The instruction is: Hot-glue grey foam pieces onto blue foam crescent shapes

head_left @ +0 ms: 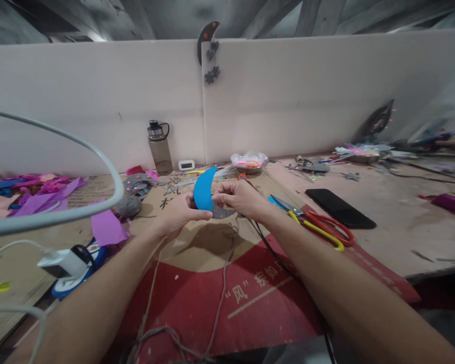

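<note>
The left hand (182,210) pinches a blue crescent (203,191) by its outer curve, thumb laid along the lower edge and fingers mostly hidden behind; the right hand (237,198) has thumb and forefinger pressed together at the inner curve, seemingly nipping that edge, though anything finer between them is too small to tell. A grey piece (223,211) shows below the blue, just under the right fingers; whether the two are joined cannot be made out. The crescent is held up above the cardboard (197,263), about midway between the bench's side edges, its shadow falling beneath. The step in hand looks like lining up or working the blue edge against the grey; the next move calls, I judge, for a steady left grip and small fingertip adjustments on the right. Grey yarn (224,283) runs from below the hands to the bench's near edge. To the right, scissors (328,227) lie beside a black phone (340,208); to the left are a yarn ball (128,206) and a purple scrap (108,226). Along the bench's back edge stand a bottle (160,151), a small white clock (186,165) and a bowl (250,170).
</note>
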`<action>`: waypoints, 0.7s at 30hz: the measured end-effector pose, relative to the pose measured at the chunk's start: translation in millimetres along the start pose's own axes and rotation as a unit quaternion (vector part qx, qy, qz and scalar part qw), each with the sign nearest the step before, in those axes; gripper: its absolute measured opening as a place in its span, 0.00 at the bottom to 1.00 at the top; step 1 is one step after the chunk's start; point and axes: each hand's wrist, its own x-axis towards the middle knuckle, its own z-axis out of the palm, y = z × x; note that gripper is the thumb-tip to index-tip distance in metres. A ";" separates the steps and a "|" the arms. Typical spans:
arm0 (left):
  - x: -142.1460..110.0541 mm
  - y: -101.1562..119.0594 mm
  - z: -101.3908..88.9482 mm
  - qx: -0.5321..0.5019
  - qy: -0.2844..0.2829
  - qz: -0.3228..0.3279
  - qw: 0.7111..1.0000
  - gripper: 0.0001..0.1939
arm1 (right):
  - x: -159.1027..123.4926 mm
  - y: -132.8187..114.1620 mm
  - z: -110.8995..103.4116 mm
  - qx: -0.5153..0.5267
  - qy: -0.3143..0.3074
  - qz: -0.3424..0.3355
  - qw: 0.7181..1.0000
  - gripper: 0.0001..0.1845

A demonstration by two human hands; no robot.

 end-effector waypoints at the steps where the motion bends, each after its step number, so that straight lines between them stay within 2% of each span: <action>1: 0.1 0.2 0.0 -0.005 -0.004 0.001 1.000 0.15 | -0.1 -0.5 0.4 -0.001 -0.001 -0.004 1.000 0.14; 4: 0.4 1.2 0.1 -0.023 -0.016 0.005 1.000 0.15 | -0.4 -0.2 1.8 0.006 0.004 0.001 1.000 0.15; 7: 0.0 2.1 0.5 -0.044 -0.016 0.002 0.999 0.16 | -1.5 1.3 3.8 0.075 0.010 0.025 0.997 0.13; 10: -1.3 3.2 1.4 -0.080 -0.023 0.007 0.997 0.20 | -3.2 1.6 5.3 0.158 0.008 0.048 0.986 0.12; 13: -3.1 5.2 2.5 -0.122 -0.033 0.012 0.992 0.27 | -3.8 1.7 6.2 0.198 -0.002 0.037 0.980 0.15; 16: -5.0 7.0 3.3 -0.152 -0.054 0.002 0.987 0.30 | -2.6 3.0 8.0 0.189 0.017 0.004 0.982 0.15; 21: -6.8 4.8 3.0 -0.201 -0.073 -0.017 0.977 0.24 | -2.5 2.7 13.9 0.092 0.110 -0.083 0.986 0.05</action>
